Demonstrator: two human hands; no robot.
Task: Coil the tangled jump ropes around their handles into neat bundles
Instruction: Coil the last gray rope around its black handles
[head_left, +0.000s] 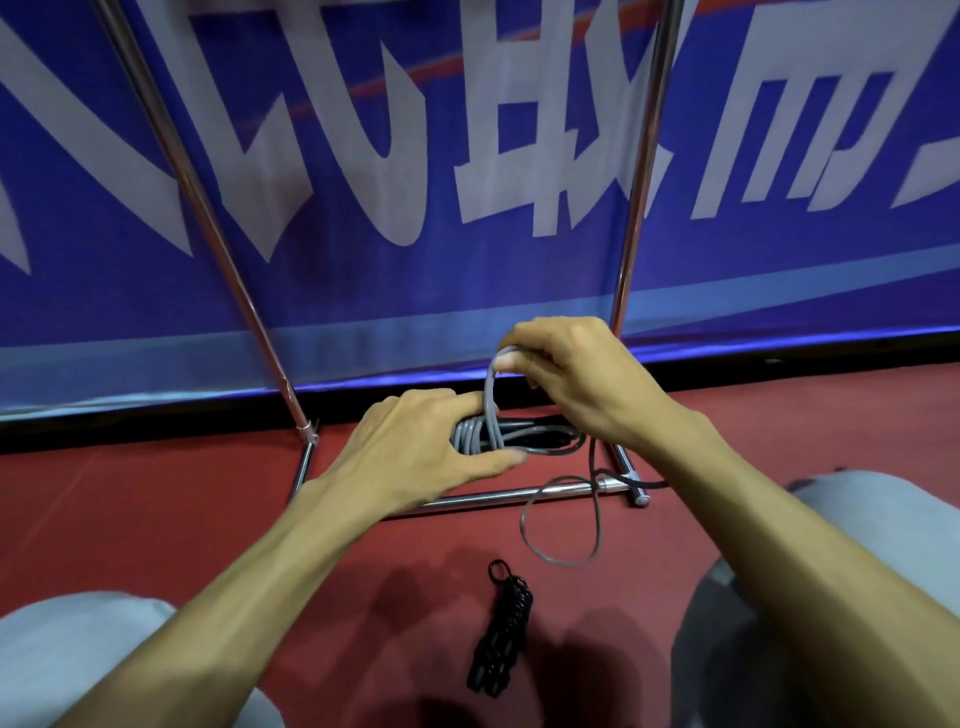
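Blue banner (363, 156) with big white lettering fills the background, above a red floor (156, 509) on which its chrome frame (519, 496) stands. Both hands work just above the floor, in front of the frame's foot.

The left hand (410, 447) is curled round the grey rope (475, 434), clamping several turns already laid on the black handles (540, 434). The right hand (576, 374) pinches a loop of the same rope, lifted above the bundle. A slack tail (561, 519) trails over the frame bar onto the floor.

Nearer lies a black bundle (501, 629), wound tight (it looks finished).

The step in hand is probably the winding of the grey rope, well along. Next, the raised loop likely needs bringing down snug around the handles while the left grip keeps the turns from slipping, then the tail drawn in and tucked.
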